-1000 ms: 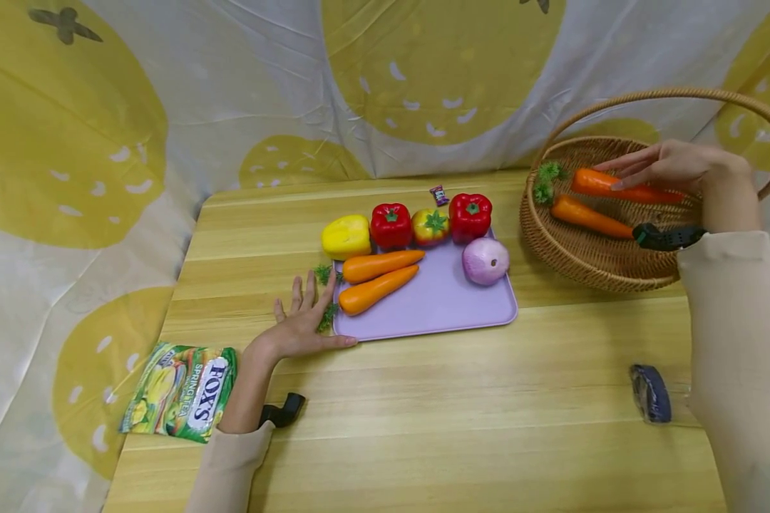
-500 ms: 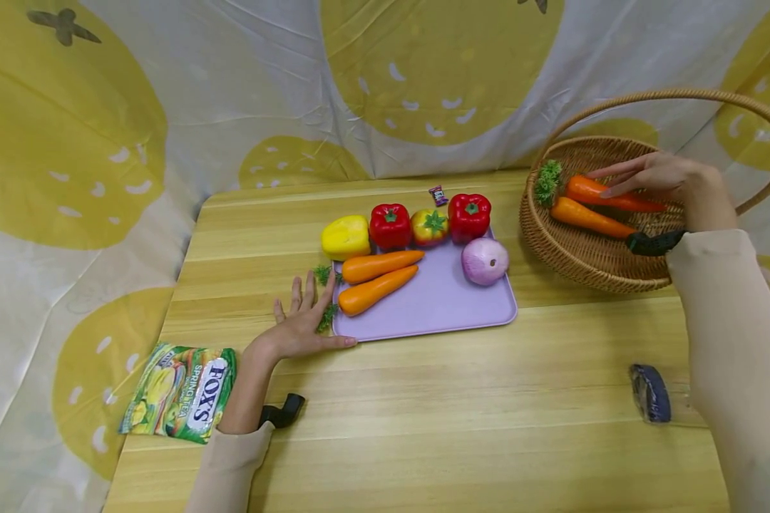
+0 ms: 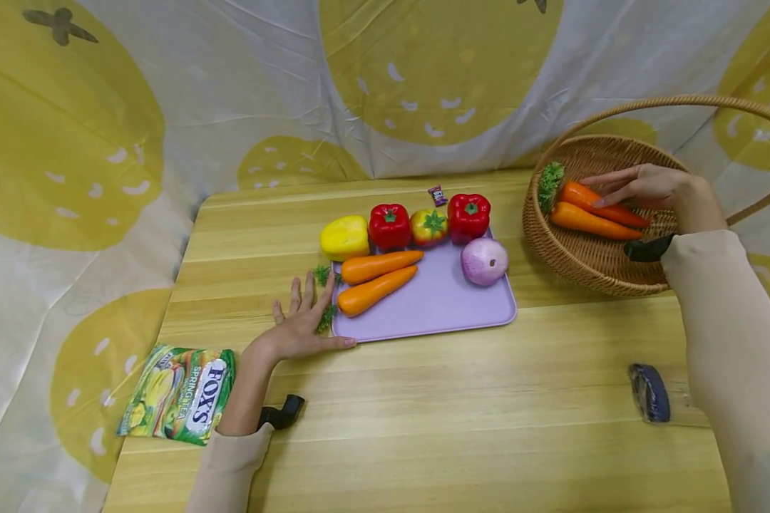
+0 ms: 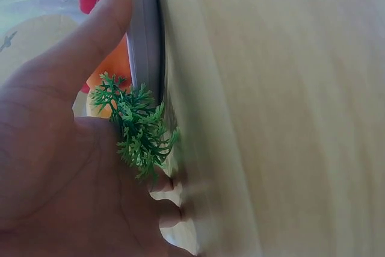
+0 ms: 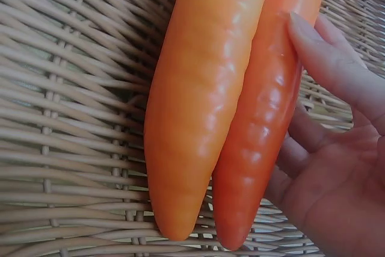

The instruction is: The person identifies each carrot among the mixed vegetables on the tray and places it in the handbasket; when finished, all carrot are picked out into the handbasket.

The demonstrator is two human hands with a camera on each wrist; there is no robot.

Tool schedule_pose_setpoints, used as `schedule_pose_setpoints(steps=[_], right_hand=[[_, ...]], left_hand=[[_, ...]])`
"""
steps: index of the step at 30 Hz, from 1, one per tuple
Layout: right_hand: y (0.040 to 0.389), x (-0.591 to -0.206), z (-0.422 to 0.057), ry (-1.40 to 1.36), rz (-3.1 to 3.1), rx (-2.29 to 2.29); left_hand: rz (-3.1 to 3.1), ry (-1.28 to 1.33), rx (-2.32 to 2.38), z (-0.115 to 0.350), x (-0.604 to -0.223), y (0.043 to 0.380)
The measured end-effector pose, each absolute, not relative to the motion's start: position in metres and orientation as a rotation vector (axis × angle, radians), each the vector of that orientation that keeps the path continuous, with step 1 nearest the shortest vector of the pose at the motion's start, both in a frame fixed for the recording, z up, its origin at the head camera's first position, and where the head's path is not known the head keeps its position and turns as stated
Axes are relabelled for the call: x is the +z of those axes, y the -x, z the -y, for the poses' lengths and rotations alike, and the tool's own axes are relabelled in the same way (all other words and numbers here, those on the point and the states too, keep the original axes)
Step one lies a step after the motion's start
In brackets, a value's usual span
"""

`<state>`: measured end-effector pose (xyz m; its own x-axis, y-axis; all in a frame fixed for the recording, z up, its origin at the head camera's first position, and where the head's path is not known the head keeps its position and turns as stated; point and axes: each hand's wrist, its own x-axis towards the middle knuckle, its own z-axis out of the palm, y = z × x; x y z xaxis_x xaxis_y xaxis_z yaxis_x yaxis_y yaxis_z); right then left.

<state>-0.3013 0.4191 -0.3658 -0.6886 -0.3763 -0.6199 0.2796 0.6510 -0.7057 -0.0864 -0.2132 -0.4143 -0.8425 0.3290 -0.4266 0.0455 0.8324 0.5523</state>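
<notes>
I've got the redder carrot down in the wicker basket, lying right alongside a lighter orange carrot, the two touching along much of their length, leafy tops bunched at the basket's left side. My right hand has it in a light pinch: thumb on the upper surface, index finger along the far side, the other fingers loosely bent and not wrapped round it. I read this as the placing step, near its end; whether the basket bears the carrot's full weight, I can't tell from here. The next move calls for easing thumb and finger apart without rolling the carrot, then lifting clear under the arched handle. Wrist over the basket's right side, forearm coming in from below, palm turned down and inward.

Out to the left, my left hand is splayed wide, gripping nothing: thumb along the near corner of the lilac tray, fingertips on the wooden table. I'd call that a steadying pose. On the tray, two more carrots and an onion.
</notes>
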Motion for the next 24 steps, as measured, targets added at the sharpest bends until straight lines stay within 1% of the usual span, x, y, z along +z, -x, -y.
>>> schedule_pose_setpoints(steps=[8,14,24], right_hand=[[0.3023,-0.3668,-0.418,0.127,-2.075,-1.024],[0.3028,-0.3678,-0.4183,0.09,-2.049,-1.041],[0.3013,-0.3641,-0.4156,0.05,-2.105,-0.995]], left_hand=[[-2.482,-0.259,0.664,0.2094,-0.409,0.087],[-2.484,-0.246,0.618,0.2077,-0.4078,0.0876],[-2.476,-0.259,0.717,0.2089,-0.4082,0.0865]])
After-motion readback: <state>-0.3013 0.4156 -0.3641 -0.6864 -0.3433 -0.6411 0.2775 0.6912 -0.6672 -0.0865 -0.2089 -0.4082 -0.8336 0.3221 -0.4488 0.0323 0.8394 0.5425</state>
